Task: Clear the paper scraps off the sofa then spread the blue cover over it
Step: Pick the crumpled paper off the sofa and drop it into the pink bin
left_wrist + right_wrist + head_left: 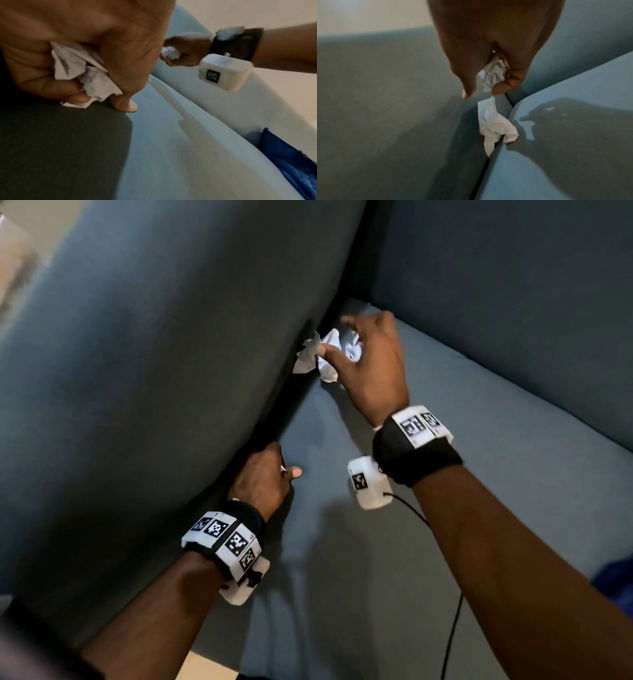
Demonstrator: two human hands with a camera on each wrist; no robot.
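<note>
My left hand [265, 474] is low on the sofa seat [445, 474] by the backrest, fist curled round crumpled white paper scraps [85, 75]. My right hand [363, 361] hovers further along near the sofa's corner, and holds a small crumpled paper ball [491, 77] in its curled fingers. Just beyond its fingertips another white paper scrap [494, 124] lies wedged in the gap between seat and backrest [137, 371]; the same scrap [308, 354] shows in the head view. The blue cover [289, 165] lies bunched on the seat's right end.
The grey-blue sofa fills the view, with a tall backrest on my left and an armrest [513, 285] ahead. A black cable [452, 628] hangs from my right wrist over the seat. A strip of pale floor [209, 667] shows below the seat edge.
</note>
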